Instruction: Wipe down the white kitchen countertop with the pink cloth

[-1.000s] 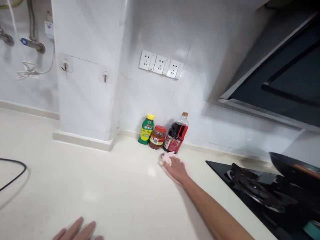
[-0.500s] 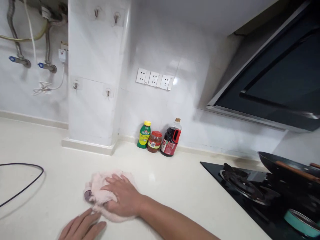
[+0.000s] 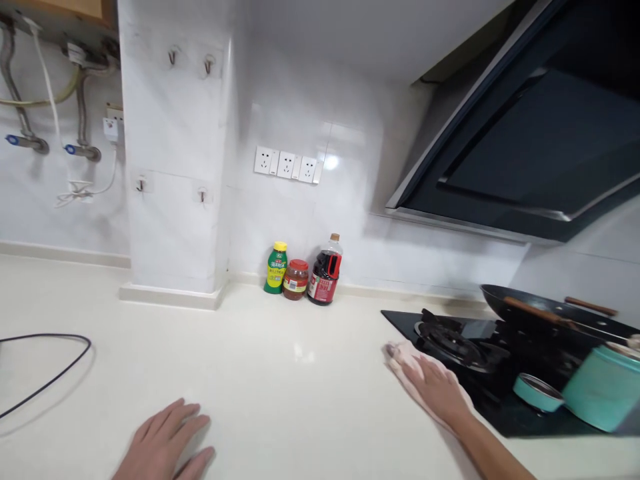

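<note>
My right hand [image 3: 440, 392] presses a pale pink cloth [image 3: 409, 351] onto the white countertop [image 3: 290, 393], at the left edge of the black gas hob [image 3: 400, 321]. Its fingers lie over the cloth, which is bunched beneath the palm and sticks out past the fingertips. A darker patch shows at the cloth's far left end. At the lower left, my left hand [image 3: 163, 440] rests palm down on the counter with its fingers apart and nothing in them.
Against the wall stand a green squeeze bottle [image 3: 275, 270], a red-lidded jar [image 3: 295, 280] and a dark sauce bottle [image 3: 325, 273]. A wok [image 3: 540, 308], a teal lid [image 3: 539, 393] and a teal pot [image 3: 603, 390] are on the hob. A black cable [image 3: 65, 367] lies left.
My right hand has slid the cloth far to the right, from the counter's middle to the hob's edge. The left hand stays at the lower left. My view has turned slightly right.
</note>
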`<state>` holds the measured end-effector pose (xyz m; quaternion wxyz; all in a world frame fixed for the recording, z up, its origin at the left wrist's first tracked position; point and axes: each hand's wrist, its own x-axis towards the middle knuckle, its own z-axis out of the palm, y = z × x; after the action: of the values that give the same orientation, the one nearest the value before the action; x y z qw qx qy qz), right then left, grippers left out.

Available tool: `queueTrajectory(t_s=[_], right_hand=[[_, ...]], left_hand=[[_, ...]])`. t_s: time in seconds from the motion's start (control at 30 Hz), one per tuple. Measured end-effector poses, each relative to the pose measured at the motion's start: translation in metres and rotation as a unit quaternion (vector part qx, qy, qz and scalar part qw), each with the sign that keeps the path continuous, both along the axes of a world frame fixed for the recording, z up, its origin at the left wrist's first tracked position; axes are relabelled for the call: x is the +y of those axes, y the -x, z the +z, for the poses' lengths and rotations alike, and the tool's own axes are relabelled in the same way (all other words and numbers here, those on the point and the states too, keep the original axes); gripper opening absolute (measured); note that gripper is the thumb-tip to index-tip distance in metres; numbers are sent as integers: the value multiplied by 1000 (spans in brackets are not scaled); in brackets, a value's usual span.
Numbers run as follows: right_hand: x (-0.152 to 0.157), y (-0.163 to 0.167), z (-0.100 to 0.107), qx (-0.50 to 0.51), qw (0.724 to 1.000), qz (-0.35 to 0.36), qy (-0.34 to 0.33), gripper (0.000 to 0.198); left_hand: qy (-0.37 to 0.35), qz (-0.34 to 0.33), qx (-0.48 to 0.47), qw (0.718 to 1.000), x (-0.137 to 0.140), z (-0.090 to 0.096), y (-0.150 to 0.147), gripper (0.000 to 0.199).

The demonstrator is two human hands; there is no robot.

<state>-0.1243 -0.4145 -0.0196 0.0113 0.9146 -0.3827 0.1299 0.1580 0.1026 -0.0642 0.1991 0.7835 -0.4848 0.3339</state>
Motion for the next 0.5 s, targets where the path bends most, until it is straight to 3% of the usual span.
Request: queueTrajectory(t_s=[0.07,0.13,0.23,0.3,0.4,0.5], right_hand=[[5,34,-7,9,1000,-9,11,56],[19,47,-9,6,999,-49,-11,60],[48,34,-4,-10,987,-144,-68,77],[71,11,1,-12,983,-165,-84,86],[119,-35,8,-7,989,-103,-106,85],[188,-81,15,-1,992,24,-128,84]], left_hand=[[6,-8,-6,1000,-2,2,0,37],[2,-9,-2,1000,-4,6,1,38],[-10,-6,23,1000,-6,11,3,42],[-18,-5,47,999,-6,14,5,46],[-20,2,82,996,-7,17,7,52],[-17,14,112,994,-7,20,9,55]])
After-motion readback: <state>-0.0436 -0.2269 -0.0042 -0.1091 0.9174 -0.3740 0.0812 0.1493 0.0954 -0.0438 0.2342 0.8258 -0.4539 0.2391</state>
